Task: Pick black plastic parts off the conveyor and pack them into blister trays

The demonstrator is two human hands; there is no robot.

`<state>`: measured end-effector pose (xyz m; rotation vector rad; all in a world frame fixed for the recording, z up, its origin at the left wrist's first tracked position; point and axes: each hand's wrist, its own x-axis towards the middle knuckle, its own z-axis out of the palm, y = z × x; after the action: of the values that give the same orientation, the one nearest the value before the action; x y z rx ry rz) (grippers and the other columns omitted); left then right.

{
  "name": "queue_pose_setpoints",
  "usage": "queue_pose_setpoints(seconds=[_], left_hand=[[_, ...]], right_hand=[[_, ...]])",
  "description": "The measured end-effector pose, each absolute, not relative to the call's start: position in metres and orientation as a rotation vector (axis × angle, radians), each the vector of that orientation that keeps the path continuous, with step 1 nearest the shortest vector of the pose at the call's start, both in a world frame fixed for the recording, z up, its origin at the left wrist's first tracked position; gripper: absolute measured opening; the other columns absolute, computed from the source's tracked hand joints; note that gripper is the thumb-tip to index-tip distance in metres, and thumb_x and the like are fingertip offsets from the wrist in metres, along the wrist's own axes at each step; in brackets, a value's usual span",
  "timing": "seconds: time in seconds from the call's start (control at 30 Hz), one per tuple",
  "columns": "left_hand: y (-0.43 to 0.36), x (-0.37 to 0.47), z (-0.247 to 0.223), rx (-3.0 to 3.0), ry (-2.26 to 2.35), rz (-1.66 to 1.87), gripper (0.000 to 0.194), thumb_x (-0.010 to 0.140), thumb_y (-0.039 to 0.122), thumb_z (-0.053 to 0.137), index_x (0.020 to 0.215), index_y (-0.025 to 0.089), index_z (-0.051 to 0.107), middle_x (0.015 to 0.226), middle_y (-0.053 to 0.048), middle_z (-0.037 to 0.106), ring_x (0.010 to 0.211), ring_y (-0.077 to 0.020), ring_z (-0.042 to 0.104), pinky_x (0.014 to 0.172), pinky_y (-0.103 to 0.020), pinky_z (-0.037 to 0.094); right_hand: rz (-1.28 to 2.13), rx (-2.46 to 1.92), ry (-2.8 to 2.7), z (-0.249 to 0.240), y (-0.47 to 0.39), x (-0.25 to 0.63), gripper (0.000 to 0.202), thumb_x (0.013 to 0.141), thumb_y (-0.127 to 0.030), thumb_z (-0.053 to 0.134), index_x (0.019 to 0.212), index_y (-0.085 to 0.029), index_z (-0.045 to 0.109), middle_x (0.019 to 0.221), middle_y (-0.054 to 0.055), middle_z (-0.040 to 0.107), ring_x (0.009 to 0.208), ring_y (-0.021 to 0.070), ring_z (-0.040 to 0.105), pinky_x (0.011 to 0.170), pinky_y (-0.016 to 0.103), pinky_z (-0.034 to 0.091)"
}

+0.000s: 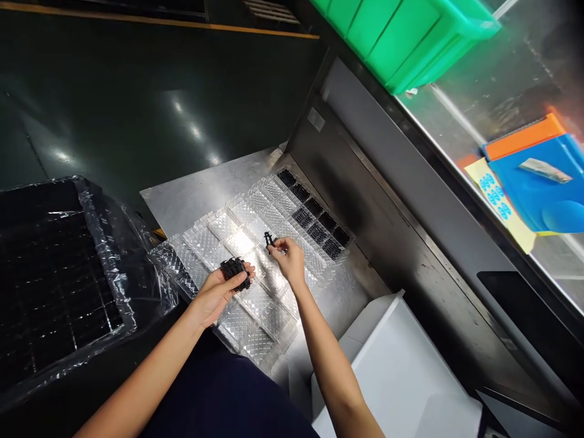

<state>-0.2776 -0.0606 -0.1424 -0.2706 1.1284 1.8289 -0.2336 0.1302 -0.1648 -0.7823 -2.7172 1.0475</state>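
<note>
A bunch of small black parts lies in my left hand, with the thumb and fingers closed round it. To its right, my right hand pinches a single small black part between thumb and fingertips. Both hands are above a clear plastic tray with textured compartments, lying on a metal table. At the tray's far right end, several compartments hold rows of black parts. The nearer compartments show no black parts.
A white bin stands right of the metal table. Black parts in a plastic-lined container are at the left. Beyond a metal panel are a green crate and a blue bin.
</note>
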Motion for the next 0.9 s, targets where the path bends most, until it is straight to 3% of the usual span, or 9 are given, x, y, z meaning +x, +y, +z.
queue_pose_setpoints(seconds=[0.13, 0.3, 0.4, 0.5, 0.7, 0.9], left_hand=[[-0.053, -0.275, -0.144, -0.253, 1.149, 1.812, 0.040, 0.062, 0.028, 0.089, 0.097, 0.017, 0.074, 0.097, -0.005, 0.078, 0.096, -0.0184, 0.068, 0.083, -0.021, 0.050], [-0.046, -0.272, -0.137, -0.153, 1.071, 1.761, 0.031, 0.066, 0.030, 0.087, 0.091, 0.017, 0.075, 0.088, -0.003, 0.077, 0.082, -0.0152, 0.066, 0.067, -0.019, 0.050], [-0.048, -0.271, -0.132, -0.092, 0.989, 1.687, 0.029, 0.066, 0.028, 0.087, 0.088, 0.015, 0.075, 0.082, -0.004, 0.075, 0.074, -0.0159, 0.065, 0.061, -0.021, 0.052], [-0.050, -0.272, -0.130, -0.060, 0.922, 1.634, 0.029, 0.066, 0.027, 0.087, 0.088, 0.013, 0.075, 0.080, -0.006, 0.074, 0.072, -0.0170, 0.066, 0.063, -0.024, 0.055], [-0.050, -0.275, -0.126, -0.059, 0.842, 1.604, 0.030, 0.066, 0.026, 0.088, 0.091, 0.014, 0.075, 0.084, -0.006, 0.075, 0.075, -0.0179, 0.069, 0.069, -0.026, 0.058], [-0.051, -0.271, -0.117, -0.079, 0.724, 1.570, 0.037, 0.056, 0.033, 0.092, 0.086, 0.017, 0.077, 0.078, -0.005, 0.076, 0.070, -0.0169, 0.070, 0.066, -0.024, 0.058]], right_hand=[[1.057, -0.621, -2.678, -0.125, 0.089, -0.190, 0.016, 0.093, -0.030, 0.054, 0.099, -0.018, 0.063, 0.085, 0.003, 0.067, 0.074, 0.0160, 0.061, 0.072, 0.027, 0.048], [1.104, -0.289, -2.645, -0.098, 0.075, -0.166, 0.019, 0.094, -0.031, 0.059, 0.107, -0.019, 0.065, 0.100, 0.008, 0.067, 0.093, 0.0193, 0.063, 0.083, 0.031, 0.051], [1.103, -0.122, -2.760, -0.088, 0.090, -0.161, 0.029, 0.087, -0.040, 0.067, 0.108, -0.021, 0.064, 0.129, 0.013, 0.056, 0.120, 0.0258, 0.053, 0.098, 0.041, 0.047], [1.212, 0.040, -2.907, -0.077, 0.103, -0.158, 0.030, 0.089, -0.037, 0.065, 0.114, -0.021, 0.058, 0.149, 0.013, 0.040, 0.133, 0.0249, 0.044, 0.106, 0.040, 0.043], [1.112, 0.187, -2.928, -0.061, 0.108, -0.156, 0.036, 0.092, -0.032, 0.061, 0.125, -0.021, 0.053, 0.143, 0.013, 0.049, 0.133, 0.0255, 0.046, 0.107, 0.042, 0.042], [1.559, -0.113, -2.488, -0.067, 0.100, -0.153, 0.084, 0.070, -0.050, 0.079, 0.142, -0.030, 0.039, 0.138, 0.009, 0.055, 0.131, 0.0259, 0.049, 0.111, 0.043, 0.037]])
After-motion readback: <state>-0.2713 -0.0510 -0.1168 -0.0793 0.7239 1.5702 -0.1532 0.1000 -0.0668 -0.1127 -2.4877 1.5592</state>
